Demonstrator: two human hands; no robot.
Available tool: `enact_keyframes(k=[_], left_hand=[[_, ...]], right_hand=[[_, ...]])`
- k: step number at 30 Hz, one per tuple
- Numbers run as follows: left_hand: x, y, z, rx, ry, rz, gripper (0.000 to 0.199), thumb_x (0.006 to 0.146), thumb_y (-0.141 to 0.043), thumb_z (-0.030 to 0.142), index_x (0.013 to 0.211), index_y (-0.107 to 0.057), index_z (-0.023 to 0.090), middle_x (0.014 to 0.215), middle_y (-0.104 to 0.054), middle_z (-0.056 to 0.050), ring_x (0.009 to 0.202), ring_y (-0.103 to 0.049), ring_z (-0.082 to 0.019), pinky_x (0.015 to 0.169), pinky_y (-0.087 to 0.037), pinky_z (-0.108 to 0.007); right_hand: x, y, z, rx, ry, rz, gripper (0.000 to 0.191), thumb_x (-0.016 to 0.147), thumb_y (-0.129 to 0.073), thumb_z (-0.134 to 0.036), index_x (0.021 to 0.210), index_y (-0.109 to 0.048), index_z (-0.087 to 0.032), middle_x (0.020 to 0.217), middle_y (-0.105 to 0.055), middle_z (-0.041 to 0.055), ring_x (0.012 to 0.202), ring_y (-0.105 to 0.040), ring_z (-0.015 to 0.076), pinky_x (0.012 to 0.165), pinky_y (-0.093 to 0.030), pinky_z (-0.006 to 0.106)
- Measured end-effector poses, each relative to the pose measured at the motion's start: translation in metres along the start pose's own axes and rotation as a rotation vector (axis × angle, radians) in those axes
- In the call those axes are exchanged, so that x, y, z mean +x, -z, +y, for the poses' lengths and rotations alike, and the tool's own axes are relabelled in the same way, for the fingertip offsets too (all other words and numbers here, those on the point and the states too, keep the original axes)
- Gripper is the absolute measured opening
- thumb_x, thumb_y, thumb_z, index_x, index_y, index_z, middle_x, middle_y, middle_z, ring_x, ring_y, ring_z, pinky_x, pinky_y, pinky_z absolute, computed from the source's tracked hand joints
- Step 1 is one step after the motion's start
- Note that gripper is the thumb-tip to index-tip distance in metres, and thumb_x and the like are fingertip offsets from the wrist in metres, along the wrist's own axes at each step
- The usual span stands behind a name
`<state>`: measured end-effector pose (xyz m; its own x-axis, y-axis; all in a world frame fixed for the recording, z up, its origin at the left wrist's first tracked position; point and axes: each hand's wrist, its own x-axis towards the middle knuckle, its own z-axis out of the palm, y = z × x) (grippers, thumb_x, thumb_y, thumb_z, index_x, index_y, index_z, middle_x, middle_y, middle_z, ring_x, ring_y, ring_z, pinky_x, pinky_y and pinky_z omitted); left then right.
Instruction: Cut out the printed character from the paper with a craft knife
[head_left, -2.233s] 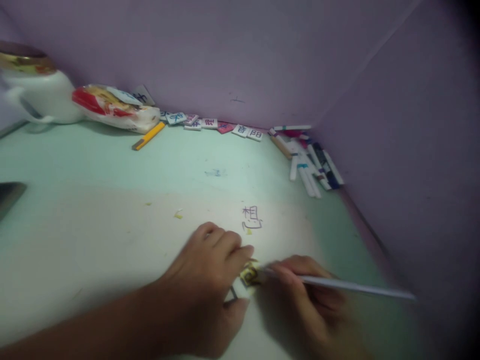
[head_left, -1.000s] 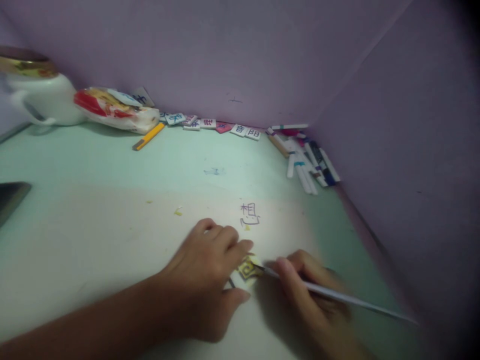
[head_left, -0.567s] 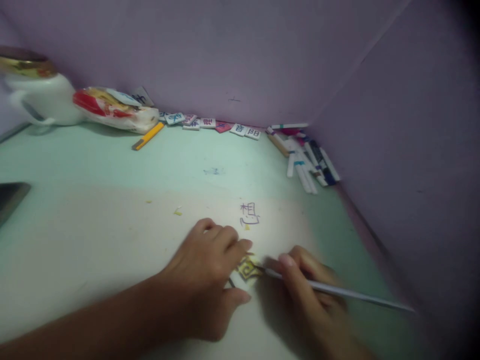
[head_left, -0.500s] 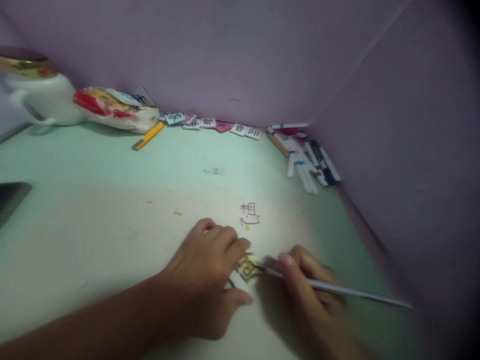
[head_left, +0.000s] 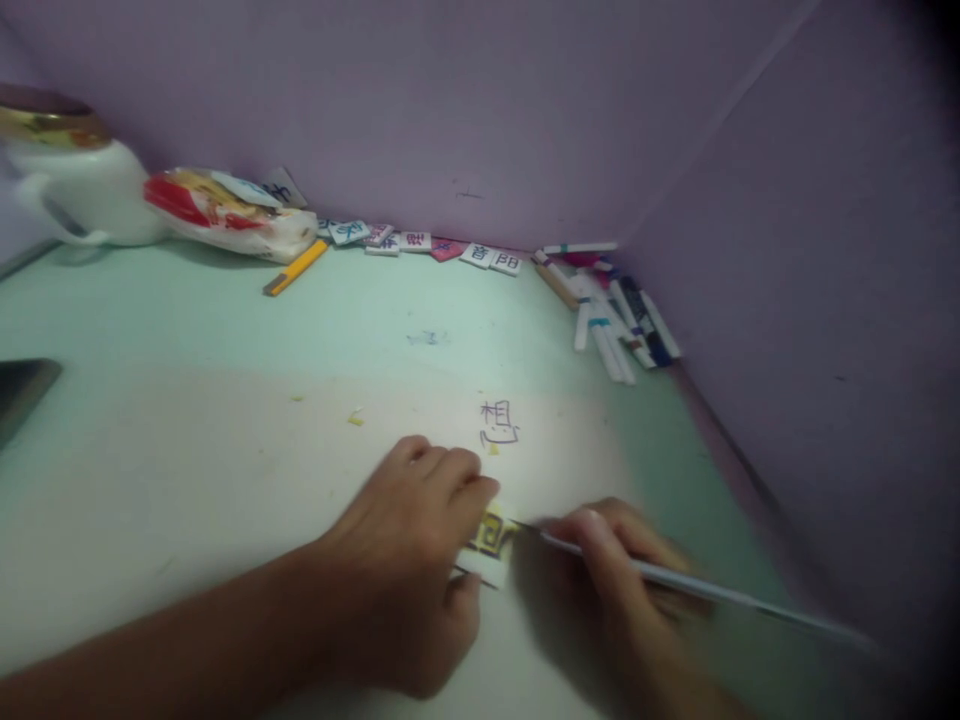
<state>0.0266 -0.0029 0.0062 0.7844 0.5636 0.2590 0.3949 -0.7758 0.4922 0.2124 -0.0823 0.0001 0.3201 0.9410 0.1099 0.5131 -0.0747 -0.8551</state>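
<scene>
Under my left hand (head_left: 420,550) lies a small white tile (head_left: 491,538) with a yellow face and dark angular line markings. My left fingers and thumb close around its left side and hide part of it. Held pen-fashion in my right hand (head_left: 619,560) is a slim silver pen-like tool (head_left: 675,578) with a thin dark tip, its exact kind unclear. That tip is at the upper right edge of the tile. Just beyond the tile, a purple drawn character (head_left: 499,422) marks the table, with a yellow scrap (head_left: 493,450) beside it.
Along the purple back wall lie several character tiles (head_left: 476,256), a yellow box cutter (head_left: 296,268) and a red-and-white plastic packet (head_left: 225,215). A white mug (head_left: 101,195) stands at far left, above a dark flat object (head_left: 22,395). Several markers (head_left: 607,340) pile up at right.
The tool tip has moved up and slightly right, from the tile's yellow middle to its edge. The tile has turned slightly, and my left thumb has drawn back.
</scene>
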Motion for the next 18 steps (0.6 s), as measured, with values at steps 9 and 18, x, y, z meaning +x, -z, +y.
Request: enact_keyframes(k=[9,18], left_hand=[[0.001,-0.006,-0.005,-0.022,0.006,0.021,0.028,0.075,-0.06,0.025,0.099,-0.061,0.012,0.089,-0.055,-0.01,0.083,-0.05,-0.025,0.084,-0.039,-0.047],[0.001,-0.012,-0.006,-0.016,-0.011,0.082,0.025,0.076,-0.063,0.028,0.094,-0.063,0.01,0.085,-0.056,-0.009,0.079,-0.05,-0.024,0.084,-0.038,-0.045]], right_hand=[[-0.001,-0.004,0.001,-0.12,0.169,-0.01,0.037,0.095,-0.053,-0.033,0.06,-0.05,-0.021,0.05,-0.046,-0.0068,0.043,-0.044,0.0073,0.042,-0.034,0.019],[0.001,-0.004,0.0,-0.117,0.234,-0.091,0.038,0.096,-0.051,-0.03,0.06,-0.045,-0.021,0.049,-0.042,-0.0081,0.042,-0.041,0.0056,0.042,-0.032,0.018]])
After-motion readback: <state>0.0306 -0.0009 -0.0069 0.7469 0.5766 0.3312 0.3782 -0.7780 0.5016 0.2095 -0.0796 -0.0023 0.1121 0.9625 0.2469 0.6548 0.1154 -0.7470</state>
